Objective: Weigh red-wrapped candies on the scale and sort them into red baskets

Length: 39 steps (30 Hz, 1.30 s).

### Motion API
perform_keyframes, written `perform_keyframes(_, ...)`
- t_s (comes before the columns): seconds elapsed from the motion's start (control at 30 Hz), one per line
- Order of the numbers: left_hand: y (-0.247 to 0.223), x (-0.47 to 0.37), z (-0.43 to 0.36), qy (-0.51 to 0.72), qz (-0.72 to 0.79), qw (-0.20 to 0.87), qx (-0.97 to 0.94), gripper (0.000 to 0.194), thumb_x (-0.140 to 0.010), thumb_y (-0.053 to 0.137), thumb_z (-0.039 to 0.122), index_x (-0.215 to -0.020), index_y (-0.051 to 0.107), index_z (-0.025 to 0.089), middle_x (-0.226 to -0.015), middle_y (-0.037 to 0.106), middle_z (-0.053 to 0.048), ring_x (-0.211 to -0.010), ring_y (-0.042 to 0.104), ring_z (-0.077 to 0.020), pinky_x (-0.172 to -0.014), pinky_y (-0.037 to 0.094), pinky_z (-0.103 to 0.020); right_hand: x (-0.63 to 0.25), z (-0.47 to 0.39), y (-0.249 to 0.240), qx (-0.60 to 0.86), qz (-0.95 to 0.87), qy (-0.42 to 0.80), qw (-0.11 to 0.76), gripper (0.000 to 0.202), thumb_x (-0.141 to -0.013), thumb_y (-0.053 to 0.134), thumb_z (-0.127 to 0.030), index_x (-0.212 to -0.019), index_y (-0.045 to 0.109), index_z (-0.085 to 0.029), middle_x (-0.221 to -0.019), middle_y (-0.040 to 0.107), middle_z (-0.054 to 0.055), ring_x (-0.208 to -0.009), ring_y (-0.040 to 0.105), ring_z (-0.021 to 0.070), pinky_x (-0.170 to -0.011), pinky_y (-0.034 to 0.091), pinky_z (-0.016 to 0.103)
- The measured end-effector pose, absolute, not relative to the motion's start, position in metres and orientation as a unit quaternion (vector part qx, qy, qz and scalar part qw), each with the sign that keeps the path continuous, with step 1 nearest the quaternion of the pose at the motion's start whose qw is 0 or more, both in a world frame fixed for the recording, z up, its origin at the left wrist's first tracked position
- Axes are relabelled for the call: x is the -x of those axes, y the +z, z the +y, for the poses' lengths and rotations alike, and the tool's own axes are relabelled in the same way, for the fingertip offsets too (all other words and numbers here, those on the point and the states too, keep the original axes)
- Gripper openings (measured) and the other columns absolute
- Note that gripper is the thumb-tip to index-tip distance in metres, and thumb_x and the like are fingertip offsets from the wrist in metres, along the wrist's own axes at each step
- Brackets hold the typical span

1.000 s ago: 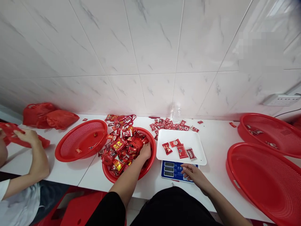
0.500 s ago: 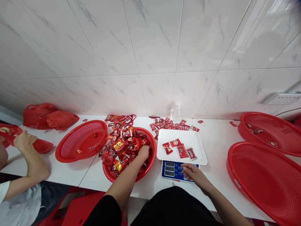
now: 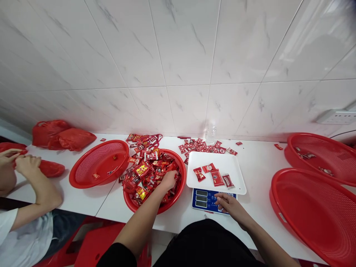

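My left hand [image 3: 169,180] reaches into the right side of a red plastic basket [image 3: 182,180] heaped with red-wrapped candies [image 3: 142,168]. Its fingers are closed among the wrappers, and whatever they pinch is hidden. Over the blue keypad of a digital scale [image 3: 201,199], my right hand [image 3: 226,204] hovers with loosely bent, parted fingers and nothing in them. A white tray [image 3: 236,174] tops the scale, bearing several red packets, among them a flat red packet [image 3: 217,177] and a dark red twist-wrapped candy [image 3: 228,181].
Small red packets [image 3: 198,145] lie scattered by the wall near a clear plastic cup [image 3: 211,134]. A shallow red basket [image 3: 104,163] stands at left, with two more, including a large red basket [image 3: 314,207], at right. Red bags [image 3: 75,139] and a co-worker's hands [image 3: 26,163] are far left.
My left hand has lifted slightly within the candy basket, showing more of its fingers. My right hand stays over the scale. At left, the co-worker's hands have shifted on a red bag.
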<state>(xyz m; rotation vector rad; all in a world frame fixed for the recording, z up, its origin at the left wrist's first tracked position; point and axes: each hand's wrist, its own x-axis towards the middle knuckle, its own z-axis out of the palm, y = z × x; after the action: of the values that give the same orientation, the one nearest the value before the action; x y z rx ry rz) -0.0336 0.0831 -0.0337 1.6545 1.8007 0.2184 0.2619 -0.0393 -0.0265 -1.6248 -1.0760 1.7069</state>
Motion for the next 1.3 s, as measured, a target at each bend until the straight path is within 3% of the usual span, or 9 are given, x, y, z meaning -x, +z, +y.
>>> perform_keyframes(0.1, -0.017, 0.031, 0.087, 0.142, 0.682, 0.342, -0.631, 0.018, -0.078, 0.054, 0.015, -0.094, 0.061, 0.020, -0.063, 0.063, 0.001, -0.057, 0.060, -0.0142, -0.062, 0.049, -0.026, -0.263, -0.042, -0.027, 0.609, -0.400, 0.628, 0.275, 0.041, -0.074, 0.053, -0.052, -0.102, 0.060, -0.022, -0.088, 0.067, 0.004, -0.076, 0.060, 0.0193, -0.068, 0.046, 0.032)
perform_keyframes(0.23, -0.002, 0.011, 0.092, 0.244, 0.652, 0.355, -0.623, 0.018, -0.078, 0.056, 0.018, -0.095, 0.062, 0.020, -0.076, 0.067, -0.001, -0.071, 0.063, -0.0151, -0.071, 0.050, -0.026, -0.263, -0.045, -0.026, 0.614, -0.399, 0.625, 0.269, 0.041, -0.073, 0.054, -0.051, -0.102, 0.060, -0.022, -0.088, 0.066, 0.004, -0.077, 0.060, 0.0194, -0.068, 0.046, 0.032)
perform_keyframes(0.47, -0.028, -0.064, 0.094, 0.233, 0.599, 0.458, -0.614, 0.029, -0.078, 0.058, 0.021, -0.106, 0.058, 0.019, -0.092, 0.067, -0.004, -0.076, 0.064, -0.0143, -0.075, 0.049, -0.026, -0.260, -0.043, -0.026, 0.606, -0.404, 0.627, 0.278, 0.038, -0.072, 0.056, -0.050, -0.096, 0.061, -0.021, -0.083, 0.066, 0.003, -0.074, 0.060, 0.0180, -0.066, 0.046, 0.030)
perform_keyframes(0.6, -0.036, -0.087, 0.095, 0.251, 0.543, 0.488, -0.635, 0.030, -0.079, 0.055, 0.018, -0.109, 0.055, 0.019, -0.106, 0.064, -0.006, -0.095, 0.060, -0.0150, -0.084, 0.046, -0.026, -0.267, -0.043, -0.037, 0.617, -0.405, 0.607, 0.294, 0.039, -0.075, 0.052, -0.049, -0.100, 0.060, -0.021, -0.084, 0.066, 0.003, -0.074, 0.061, 0.0185, -0.067, 0.047, 0.032)
perform_keyframes(0.73, -0.029, -0.080, 0.093, 0.227, 0.565, 0.373, -0.700, 0.027, -0.080, 0.052, 0.020, -0.107, 0.057, 0.019, -0.108, 0.061, -0.007, -0.100, 0.056, -0.0171, -0.089, 0.042, -0.028, -0.286, -0.037, -0.052, 0.670, -0.467, 0.476, 0.327, 0.038, -0.077, 0.050, -0.046, -0.105, 0.059, -0.022, -0.102, 0.063, 0.007, -0.089, 0.060, 0.0221, -0.077, 0.048, 0.035)
perform_keyframes(0.83, -0.029, -0.070, 0.091, 0.173, 0.598, 0.297, -0.724, 0.035, -0.079, 0.056, 0.026, -0.113, 0.055, 0.018, -0.114, 0.055, -0.010, -0.103, 0.054, -0.0204, -0.090, 0.040, -0.030, -0.300, -0.026, -0.062, 0.703, -0.532, 0.340, 0.328, 0.040, -0.080, 0.046, -0.039, -0.114, 0.055, -0.021, -0.117, 0.055, 0.010, -0.107, 0.052, 0.0248, -0.084, 0.047, 0.037)
perform_keyframes(0.97, -0.041, -0.073, 0.089, 0.133, 0.585, 0.348, -0.720, 0.041, -0.075, 0.060, 0.026, -0.114, 0.054, 0.016, -0.113, 0.054, -0.011, -0.098, 0.056, -0.0208, -0.085, 0.043, -0.030, -0.307, -0.008, -0.068, 0.708, -0.561, 0.307, 0.300, 0.045, -0.080, 0.044, -0.035, -0.122, 0.049, -0.020, -0.124, 0.050, 0.012, -0.115, 0.047, 0.0259, -0.090, 0.044, 0.041)
perform_keyframes(1.13, -0.055, -0.086, 0.086, 0.209, 0.544, 0.423, -0.694, 0.046, -0.072, 0.061, 0.020, -0.118, 0.052, 0.018, -0.117, 0.055, -0.009, -0.097, 0.057, -0.0184, -0.085, 0.045, -0.029, -0.298, 0.006, -0.065, 0.699, -0.580, 0.313, 0.277, 0.047, -0.080, 0.047, -0.035, -0.126, 0.047, -0.023, -0.127, 0.050, 0.010, -0.116, 0.048, 0.0249, -0.094, 0.042, 0.041)
perform_keyframes(1.3, -0.052, -0.074, 0.078, 0.267, 0.564, 0.425, -0.656, 0.045, -0.077, 0.056, 0.023, -0.121, 0.049, 0.018, -0.125, 0.049, -0.010, -0.099, 0.057, -0.0174, -0.085, 0.047, -0.030, -0.280, 0.010, -0.059, 0.711, -0.628, 0.244, 0.200, 0.061, -0.078, 0.050, -0.050, -0.133, 0.038, -0.027, -0.145, 0.029, 0.008, -0.134, 0.022, 0.0290, -0.103, 0.027, 0.048)
